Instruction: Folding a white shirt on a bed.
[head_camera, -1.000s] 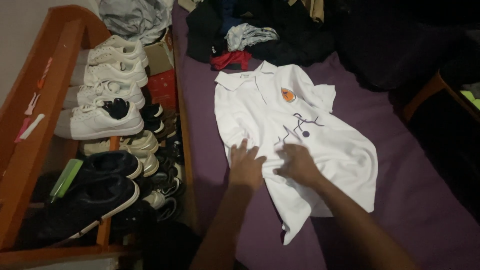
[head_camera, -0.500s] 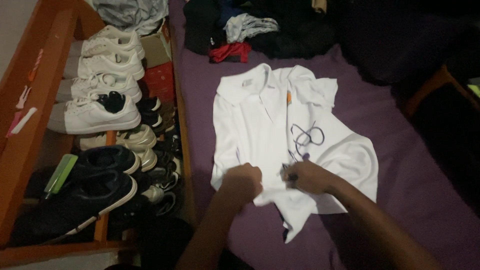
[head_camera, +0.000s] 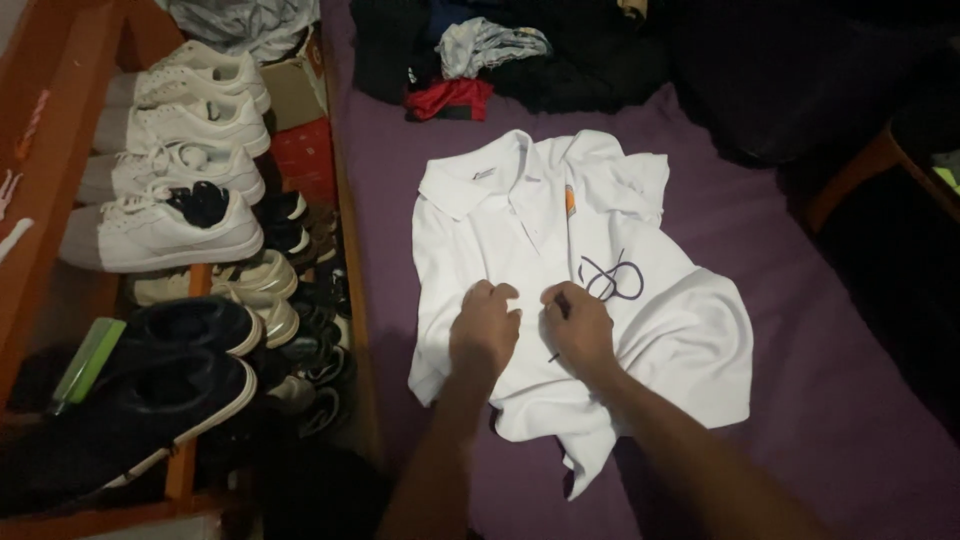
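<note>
A white polo shirt (head_camera: 530, 225) with an orange chest badge and dark scribbled lines lies rumpled on a purple bed sheet (head_camera: 800, 330). My left hand (head_camera: 484, 328) rests on the shirt's lower middle with its fingers curled into the cloth. My right hand (head_camera: 577, 328) sits beside it, fingers bunched on the fabric near the dark lines. The two hands are close together, almost touching. The hem under my forearms is folded up and creased.
A wooden shoe rack (head_camera: 60, 140) on the left holds several white sneakers (head_camera: 160, 225) and dark shoes (head_camera: 180, 385). A pile of dark clothes with a red garment (head_camera: 450, 98) lies at the head of the bed. A wooden chair edge (head_camera: 860, 170) shows at right.
Both hands gripped the shirt's lower part, pulled it toward me, then moved back up onto its middle. The fabric bunched and the shirt's right side folded inward.
</note>
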